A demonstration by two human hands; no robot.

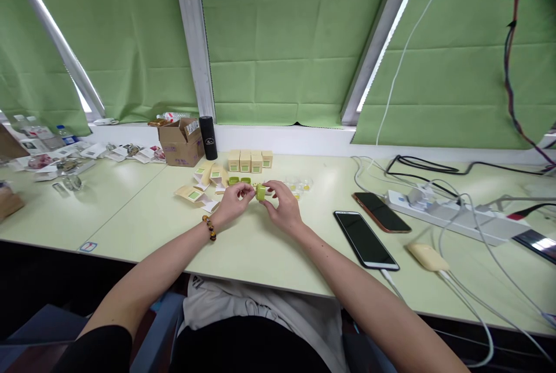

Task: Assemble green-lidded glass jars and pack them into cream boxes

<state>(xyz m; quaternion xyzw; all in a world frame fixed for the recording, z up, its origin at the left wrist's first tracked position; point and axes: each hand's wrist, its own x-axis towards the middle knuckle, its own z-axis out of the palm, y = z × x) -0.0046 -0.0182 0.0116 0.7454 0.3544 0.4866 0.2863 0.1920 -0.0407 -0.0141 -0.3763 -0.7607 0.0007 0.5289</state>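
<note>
On the pale-green smooth table [152,211], four boxy cream cardboard cartons [245,161] stand closed, seemingly finished; three others [189,193] gape, seemingly unfinished. Before the closed ones, the right hand [283,208] clamps a small green plastic box [260,192]; whether the left hand [233,202], fingertips against it, grips too, I cannot tell.

The small lime-green boxy piece [260,192] looks like smooth, slightly glossy plastic. Near the rear edge of the smooth, pale tabletop [152,228] with a faint sheen, 4 cream boxy cartons [245,161] look like matt paperboard, the brown open-topped box [179,150] is dull cardboard, and the black upright cylinder [207,142] looks matt. Toward the right edge, the long white power strip [452,220] looks like smooth plastic; near the front edge, the white-framed rectangular phone [366,240] has a glossy, glass-like screen.
</note>
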